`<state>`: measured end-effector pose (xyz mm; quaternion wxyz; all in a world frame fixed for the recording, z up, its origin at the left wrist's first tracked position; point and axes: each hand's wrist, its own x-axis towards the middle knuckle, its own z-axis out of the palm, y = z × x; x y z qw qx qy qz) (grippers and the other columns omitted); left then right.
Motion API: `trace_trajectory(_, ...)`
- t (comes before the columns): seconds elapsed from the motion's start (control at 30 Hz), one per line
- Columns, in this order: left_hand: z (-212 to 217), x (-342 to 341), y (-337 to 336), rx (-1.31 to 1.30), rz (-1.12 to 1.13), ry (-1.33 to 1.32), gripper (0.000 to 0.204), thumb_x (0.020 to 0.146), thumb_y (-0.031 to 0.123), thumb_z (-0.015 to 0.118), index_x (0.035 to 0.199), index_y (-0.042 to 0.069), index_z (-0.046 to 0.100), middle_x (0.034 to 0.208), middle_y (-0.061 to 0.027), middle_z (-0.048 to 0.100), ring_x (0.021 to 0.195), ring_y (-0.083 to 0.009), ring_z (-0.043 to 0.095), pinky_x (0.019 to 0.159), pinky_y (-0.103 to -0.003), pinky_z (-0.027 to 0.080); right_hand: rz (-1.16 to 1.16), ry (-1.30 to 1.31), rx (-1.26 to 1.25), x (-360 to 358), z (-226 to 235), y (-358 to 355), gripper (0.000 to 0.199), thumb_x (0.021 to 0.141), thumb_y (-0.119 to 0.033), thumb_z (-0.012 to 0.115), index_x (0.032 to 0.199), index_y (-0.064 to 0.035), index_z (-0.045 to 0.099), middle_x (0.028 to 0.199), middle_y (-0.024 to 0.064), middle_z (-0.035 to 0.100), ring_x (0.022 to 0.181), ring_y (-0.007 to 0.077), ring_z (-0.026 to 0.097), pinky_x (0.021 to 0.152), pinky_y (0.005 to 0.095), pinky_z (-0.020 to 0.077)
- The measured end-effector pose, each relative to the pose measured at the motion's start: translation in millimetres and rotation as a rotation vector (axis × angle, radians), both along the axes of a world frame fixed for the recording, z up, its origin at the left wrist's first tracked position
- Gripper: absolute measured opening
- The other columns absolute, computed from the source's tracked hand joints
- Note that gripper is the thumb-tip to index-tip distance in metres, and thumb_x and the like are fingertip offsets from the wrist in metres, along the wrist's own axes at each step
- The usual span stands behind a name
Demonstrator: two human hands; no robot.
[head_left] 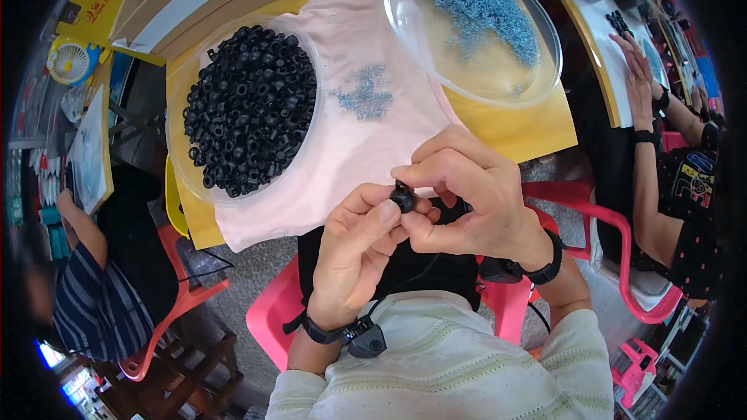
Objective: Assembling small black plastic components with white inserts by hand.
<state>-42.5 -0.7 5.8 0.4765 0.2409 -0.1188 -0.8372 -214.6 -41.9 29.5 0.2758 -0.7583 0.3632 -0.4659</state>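
Observation:
A small round black plastic piece with a short stub on top is held up in front of my lap. My left hand pinches it from the left between thumb and fingers. My right hand has its thumb and index finger closed on the same piece, at its top and right side. Many similar black parts fill a round clear bowl to the left. Tiny blue-grey pieces, too small to make out for certain, lie scattered on the pink cloth. More of them sit in a clear round tray at the far right.
A cardboard box stands at the back left of the yellow-covered table. One person sits to the left and another to the right, both at other tables. Red and pink chairs flank me. A small yellow fan is at left.

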Motion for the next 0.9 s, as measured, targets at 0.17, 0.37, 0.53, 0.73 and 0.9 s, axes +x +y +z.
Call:
trace_trajectory(0.17,-6,-1,1,-0.012,-0.029,-0.028,0.016,0.098,0.007,0.053,0.112,0.000,0.058,0.110,-0.0173,0.066,0.103,-0.0252,0.066,0.093,-0.036,0.053,0.046,0.001,-0.061,-3,-12,4,0.024,0.065,0.002,0.072,0.086,0.0017,0.062,0.078,0.0075,0.056,0.064,0.0168,0.057,0.052,0.0238,0.0476)
trace_trajectory(0.37,-3,-8,-9,-0.049,0.037,-0.070,0.023,0.101,0.012,0.048,0.115,-0.005,0.056,0.111,-0.0188,0.065,0.103,-0.0264,0.066,0.094,-0.038,0.052,-0.032,-0.089,0.137,-4,-9,6,0.025,0.066,0.001,0.072,0.090,0.0005,0.064,0.080,0.0083,0.057,0.066,0.0197,0.059,0.055,0.0260,0.0487)
trace_trajectory(0.53,11,-2,-18,-0.195,0.103,-0.329,0.034,0.104,0.018,0.042,0.121,-0.009,0.053,0.114,-0.0231,0.064,0.106,-0.0297,0.064,0.097,-0.041,0.050,-0.094,0.111,-0.053,-19,19,-25,0.026,0.068,-0.005,0.075,0.092,-0.0024,0.064,0.086,0.0089,0.060,0.072,0.0243,0.061,0.063,0.0329,0.0511)
trace_trajectory(0.73,30,40,-24,-0.404,0.386,-0.806,0.022,0.099,0.011,0.049,0.109,-0.005,0.060,0.098,-0.0199,0.069,0.091,-0.0253,0.067,0.086,-0.034,0.051,-0.311,0.278,-0.381,-48,75,-117,0.029,0.074,-0.004,0.074,0.102,-0.0073,0.068,0.083,0.0022,0.061,0.067,0.0070,0.053,0.051,0.0215,0.0407)
trace_trajectory(0.9,42,78,-47,-0.435,0.622,-1.217,0.019,0.097,0.008,0.055,0.107,-0.004,0.065,0.092,-0.0119,0.070,0.083,-0.0150,0.065,0.079,-0.027,0.050,-0.552,0.305,-0.342,-60,108,-205,0.028,0.085,-0.025,0.066,0.086,0.0037,0.064,0.078,0.0150,0.065,0.069,0.0285,0.061,0.062,0.0330,0.0476)
